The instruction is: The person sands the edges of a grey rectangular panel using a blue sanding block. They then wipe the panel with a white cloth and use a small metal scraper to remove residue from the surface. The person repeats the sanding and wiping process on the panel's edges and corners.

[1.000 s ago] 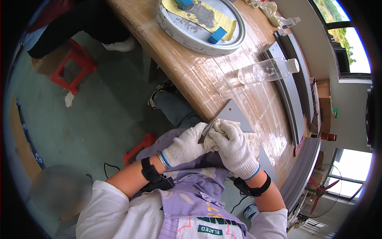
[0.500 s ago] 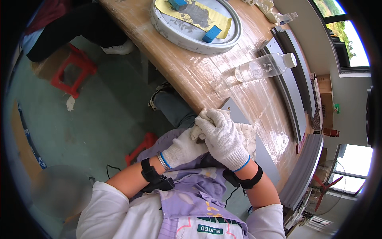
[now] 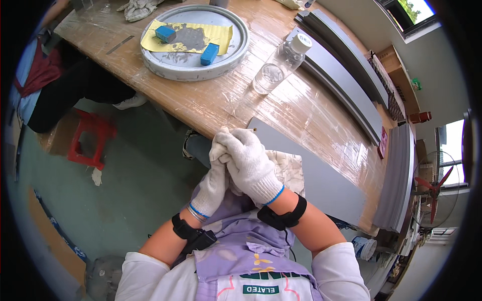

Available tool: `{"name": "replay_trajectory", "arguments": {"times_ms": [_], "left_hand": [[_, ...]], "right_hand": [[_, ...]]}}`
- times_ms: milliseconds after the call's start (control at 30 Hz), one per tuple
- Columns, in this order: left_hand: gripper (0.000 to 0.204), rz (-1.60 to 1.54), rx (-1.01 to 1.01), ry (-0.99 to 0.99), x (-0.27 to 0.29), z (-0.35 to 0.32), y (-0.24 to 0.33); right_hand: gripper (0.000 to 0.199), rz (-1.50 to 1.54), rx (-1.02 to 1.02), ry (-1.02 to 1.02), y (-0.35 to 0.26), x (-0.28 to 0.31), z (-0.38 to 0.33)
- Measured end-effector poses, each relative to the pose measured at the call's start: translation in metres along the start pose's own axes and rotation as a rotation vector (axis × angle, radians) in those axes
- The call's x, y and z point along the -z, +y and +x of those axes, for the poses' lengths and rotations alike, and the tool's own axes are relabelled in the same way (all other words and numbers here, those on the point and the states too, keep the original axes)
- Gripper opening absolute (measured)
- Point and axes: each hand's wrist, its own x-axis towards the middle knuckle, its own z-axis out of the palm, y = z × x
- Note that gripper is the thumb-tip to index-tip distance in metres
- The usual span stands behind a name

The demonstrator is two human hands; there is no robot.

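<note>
My left hand (image 3: 213, 183) and my right hand (image 3: 251, 160), both in white knit gloves with blue cuff edging, are pressed together above the table's near edge. The right hand lies over the left, with the fingers of both curled against each other. Whatever they grip, if anything, is hidden among the gloved fingers. A long flat grey panel (image 3: 321, 173) with a small hole near its end lies just right of my hands. Beside my right wrist, a creased cream patterned cloth (image 3: 290, 168) overlaps the panel.
On the plastic-covered table (image 3: 201, 113) stand a round grey lid (image 3: 175, 74) with yellow paper (image 3: 221, 36) and two blue blocks (image 3: 209, 54), and a clear bottle (image 3: 273, 70). Grey panels (image 3: 346, 83) lie beyond; more are stacked (image 3: 396, 175) at right. A person (image 3: 37, 80) sits left near a red stool (image 3: 90, 140).
The view has shifted, showing more of the table and grey panel. My hands stay pressed together, their fingers now pointing more steeply away from me.
</note>
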Motion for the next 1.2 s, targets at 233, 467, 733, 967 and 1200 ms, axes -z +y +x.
{"name": "replay_trajectory", "arguments": {"times_ms": [233, 467, 733, 967, 1200], "left_hand": [[0.035, -0.142, 0.287, -0.065, -0.012, 0.010, 0.030], [0.034, -0.153, 0.228, -0.070, -0.017, 0.013, 0.019], [0.048, -0.059, 0.257, 0.097, -0.019, 0.018, 0.012], [0.042, 0.087, 0.175, 0.011, -0.011, 0.016, 0.015], [0.049, 1.223, -0.606, 0.262, -0.036, 0.004, 0.044]], "right_hand": [[0.024, -0.600, -0.738, 0.424, 0.101, 0.115, -0.116], [0.022, 0.134, -0.480, 0.417, 0.029, 0.033, -0.062], [0.016, 0.721, -0.930, 0.202, 0.028, 0.065, -0.056], [0.023, -0.858, -1.200, 0.579, 0.148, 0.271, -0.322], [0.025, -0.590, -1.143, 0.897, 0.110, 0.338, -0.348]]}}
